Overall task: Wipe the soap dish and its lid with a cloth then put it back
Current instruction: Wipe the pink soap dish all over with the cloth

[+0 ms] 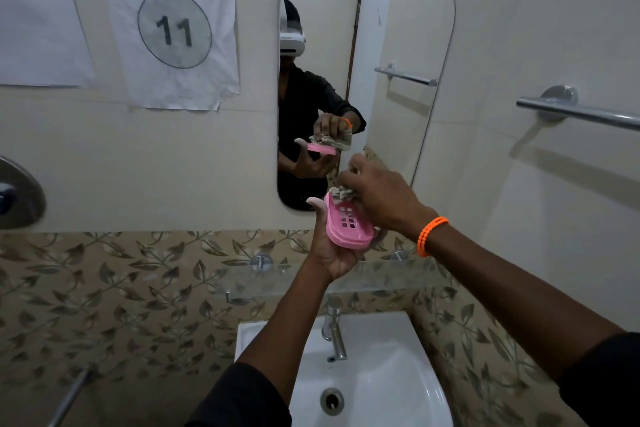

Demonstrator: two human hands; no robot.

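Observation:
A pink soap dish (348, 227) with a slotted bottom rests in the palm of my left hand (332, 253), held up in front of the mirror above the sink. My right hand (377, 199), with an orange bead bracelet on its wrist, presses a crumpled grey cloth (343, 192) onto the far end of the dish. No separate lid is in sight. The mirror reflects both hands, the dish and the cloth.
A glass shelf (408, 279) on metal pegs runs just below my hands. Under it sit a white sink (391, 374) and a chrome tap (336, 336). A mirror (398, 45) hangs ahead, a towel bar (581, 113) at right, a paper sign (173, 24) at left.

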